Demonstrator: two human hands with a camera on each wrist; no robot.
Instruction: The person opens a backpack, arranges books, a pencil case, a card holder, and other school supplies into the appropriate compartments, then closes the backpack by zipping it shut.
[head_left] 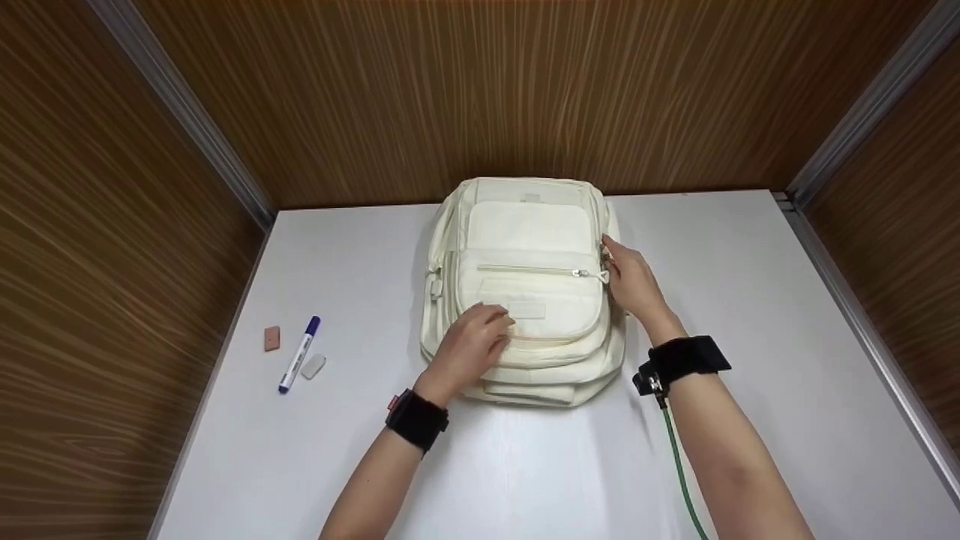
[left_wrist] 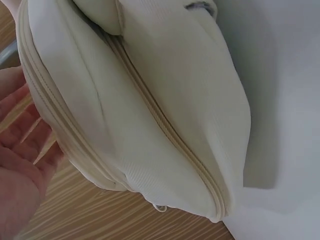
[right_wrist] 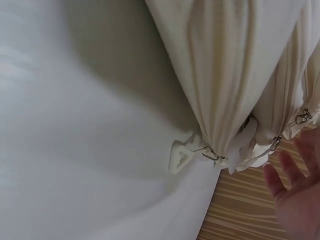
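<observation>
Left hand (head_left: 469, 346) relaxed over cream backpack (head_left: 534, 231), right hand (head_left: 634, 282) loose-fingered beside its edge, table (head_left: 757, 292) stretching rightward

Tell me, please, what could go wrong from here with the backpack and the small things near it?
The right hand is close to several zipper pulls on the side of the backpack, so it might catch the wrong one. The marker lies loose on the bag's left; if the bag slides that way, it could perhaps push or roll it.
</observation>
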